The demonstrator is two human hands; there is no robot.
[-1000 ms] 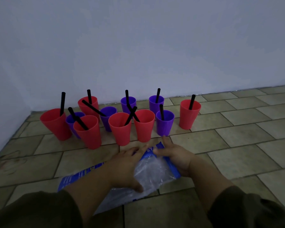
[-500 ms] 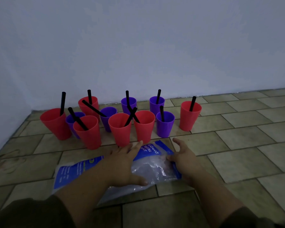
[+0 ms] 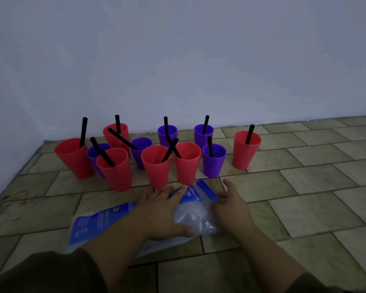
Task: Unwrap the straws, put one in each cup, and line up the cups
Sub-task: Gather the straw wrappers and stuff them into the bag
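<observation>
Several red and purple cups stand clustered on the tiled floor near the wall, each with a black straw in it; the rightmost red cup point(image 3: 246, 152) stands a little apart, and a purple cup point(image 3: 213, 160) is beside it. A clear and blue plastic wrapper point(image 3: 97, 222) lies flat on the floor in front of the cups. My left hand point(image 3: 163, 212) rests flat on the wrapper, fingers spread. My right hand point(image 3: 232, 206) lies at the wrapper's right end, fingers apart, touching its edge.
A pale wall point(image 3: 178, 60) runs right behind the cups and meets a side wall at the left. Bare floor tiles point(image 3: 315, 178) stretch to the right of the cups and in front of my arms.
Both hands have let go of the crumpled wrapper and flattened out on it. The wrapper now lies spread further to the left on the floor. The cups have not moved.
</observation>
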